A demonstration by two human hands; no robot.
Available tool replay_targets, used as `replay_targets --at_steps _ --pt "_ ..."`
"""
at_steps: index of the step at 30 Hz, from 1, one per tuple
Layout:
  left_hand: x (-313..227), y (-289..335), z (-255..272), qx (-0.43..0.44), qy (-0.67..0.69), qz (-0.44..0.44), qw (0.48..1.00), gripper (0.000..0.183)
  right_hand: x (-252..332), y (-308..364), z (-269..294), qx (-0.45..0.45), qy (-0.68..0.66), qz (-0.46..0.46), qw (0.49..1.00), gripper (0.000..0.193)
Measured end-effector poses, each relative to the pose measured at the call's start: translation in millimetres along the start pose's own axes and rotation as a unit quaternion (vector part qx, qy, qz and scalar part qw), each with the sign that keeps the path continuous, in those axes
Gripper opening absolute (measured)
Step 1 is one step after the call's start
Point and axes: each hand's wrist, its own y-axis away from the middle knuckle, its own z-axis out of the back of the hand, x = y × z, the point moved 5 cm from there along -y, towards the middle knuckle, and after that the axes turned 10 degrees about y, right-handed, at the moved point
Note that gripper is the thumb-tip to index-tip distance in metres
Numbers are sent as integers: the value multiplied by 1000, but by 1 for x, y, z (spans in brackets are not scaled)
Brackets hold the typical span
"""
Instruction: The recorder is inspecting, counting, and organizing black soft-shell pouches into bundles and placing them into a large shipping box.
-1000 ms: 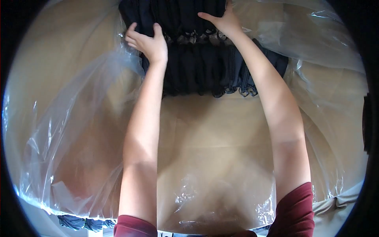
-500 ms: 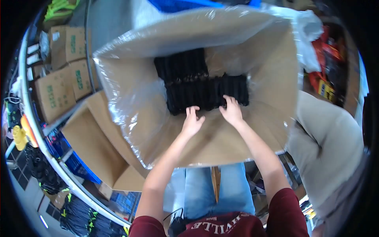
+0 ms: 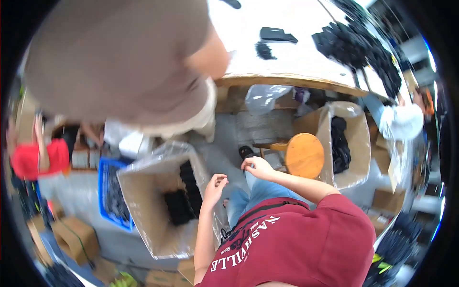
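Note:
My left hand (image 3: 214, 190) hangs in the air with its fingers loosely bent, just right of a clear-lined cardboard carton (image 3: 146, 225). Inside that carton lie black bundles (image 3: 178, 207), in a row along the right wall and in a block beside it. My right hand (image 3: 258, 167) is raised over my legs, between the carton and a round wooden stool (image 3: 305, 155). Its fingers are slack and bent. Neither hand shows anything in its grasp, and neither touches the carton.
A second lined carton (image 3: 354, 165) with black goods stands right of the stool. Ahead is a white table (image 3: 291, 62) bearing black pieces. A person in brown (image 3: 124, 62) stands close at the upper left. A blue crate (image 3: 103, 191) sits left of the near carton.
Both hands have left the black bundles inside the carton and are now in the air. My view has swung round to the right, so the carton now appears at the lower left.

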Motion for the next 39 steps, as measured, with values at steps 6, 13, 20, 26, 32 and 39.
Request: replay_targets --at_steps 6,13,20,26,32,39 --pt "-51 -85 -84 129 -74 26 989 20 -117 43 58 -119 -172 -216 954 17" --pt "-107 -165 -182 262 -88 23 961 23 -177 -7 115 -204 -317 -256 890 18" --pt "-150 -251 -237 288 -112 67 949 23 -217 -12 235 -399 -365 -198 818 9" --pt "-198 -314 -310 291 -99 58 950 27 -314 -8 456 -594 -119 -223 763 20" --pt "-288 -491 -516 280 -137 -104 944 28 -386 -53 674 -633 290 -278 662 33" --pt "-350 -647 -689 57 -136 -72 987 71 -436 -79 723 -477 256 -248 803 55"
